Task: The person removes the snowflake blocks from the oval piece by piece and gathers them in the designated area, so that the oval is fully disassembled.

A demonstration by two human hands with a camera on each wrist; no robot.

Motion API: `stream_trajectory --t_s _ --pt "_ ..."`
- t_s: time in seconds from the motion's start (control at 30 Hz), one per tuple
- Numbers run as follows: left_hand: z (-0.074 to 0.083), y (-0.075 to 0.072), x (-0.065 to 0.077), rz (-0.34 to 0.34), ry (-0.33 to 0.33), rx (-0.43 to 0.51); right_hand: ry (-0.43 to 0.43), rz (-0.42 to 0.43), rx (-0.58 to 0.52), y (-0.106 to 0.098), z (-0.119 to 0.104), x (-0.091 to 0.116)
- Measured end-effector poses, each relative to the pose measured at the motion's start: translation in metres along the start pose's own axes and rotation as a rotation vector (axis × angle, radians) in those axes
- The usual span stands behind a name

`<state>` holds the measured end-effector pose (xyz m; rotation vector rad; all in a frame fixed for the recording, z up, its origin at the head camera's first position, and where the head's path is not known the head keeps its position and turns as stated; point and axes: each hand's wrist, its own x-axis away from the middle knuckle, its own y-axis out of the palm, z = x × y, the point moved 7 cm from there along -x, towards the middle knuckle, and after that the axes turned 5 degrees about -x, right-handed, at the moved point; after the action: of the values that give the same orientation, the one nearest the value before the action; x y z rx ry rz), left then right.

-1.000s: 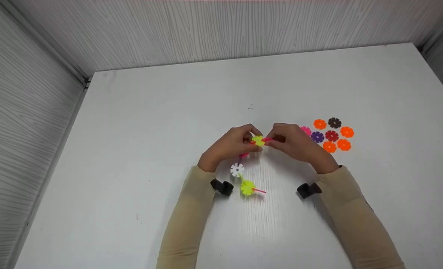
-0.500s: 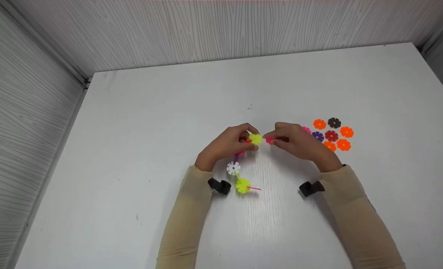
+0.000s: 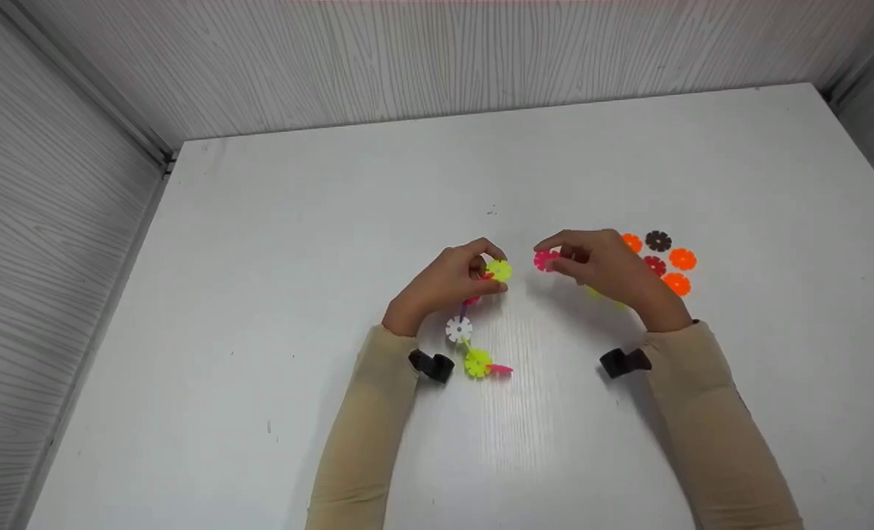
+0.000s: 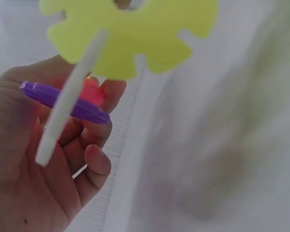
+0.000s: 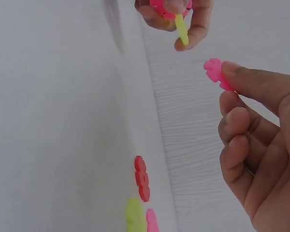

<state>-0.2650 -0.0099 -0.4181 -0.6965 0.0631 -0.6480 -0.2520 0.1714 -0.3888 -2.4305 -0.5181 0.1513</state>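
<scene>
Table: a white table (image 3: 378, 199) under everything, wood-grain panels (image 3: 437, 59) along its far and left edges.
Sleeves: two beige sleeves (image 3: 367, 427), reaching in from the near side.
Left hand (image 3: 444, 283): thumb and forefinger curled in, pinching the far end of a chain.
Right hand (image 3: 610, 265): thumb and forefinger closed on one pink disc, the other fingers curled loosely.
Chain (image 3: 459, 329): hangs from the left fingers toward the person, its long axis running far to near; the lower end bends right, and its last pink piece (image 3: 501, 369) points right.
Chain count: two yellow discs face-on, one yellow edge-on, one white, one purple edge-on, one pink at the tip; pinkish pieces by the left hand are partly covered, so no full count.
Loose discs: three orange discs (image 3: 682, 259), one dark brown disc (image 3: 658, 241) and one red disc (image 3: 654, 266) beyond the right hand, which covers part of the group; two yellow edges (image 3: 593, 292) peep out below it.
Clips: two black clips (image 3: 431, 366), one per cuff.
Pink disc (image 3: 546, 260): apart from the chain, near its yellow end, broad face toward the head camera.
</scene>
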Motion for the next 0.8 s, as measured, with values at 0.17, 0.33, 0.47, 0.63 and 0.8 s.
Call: stream_trajectory --t_s 0.17,0.33,0.47,0.63,0.8 --pt "-0.001 0.001 0.0 -0.008 -0.01 0.001 0.044 0.024 0.014 -0.017 0.007 0.005" --pt "-0.002 0.001 0.001 -0.018 -0.019 0.002 0.094 0.057 0.023 -0.034 0.015 0.012" --pt "-0.003 0.001 0.001 -0.023 -0.026 -0.004 0.139 0.105 0.016 -0.048 0.022 0.018" --pt "-0.004 0.001 0.001 -0.024 -0.033 -0.009 0.167 0.168 -0.006 -0.062 0.029 0.025" --pt "-0.006 0.002 0.0 -0.025 -0.037 -0.006 0.2 0.225 -0.02 -0.075 0.039 0.032"
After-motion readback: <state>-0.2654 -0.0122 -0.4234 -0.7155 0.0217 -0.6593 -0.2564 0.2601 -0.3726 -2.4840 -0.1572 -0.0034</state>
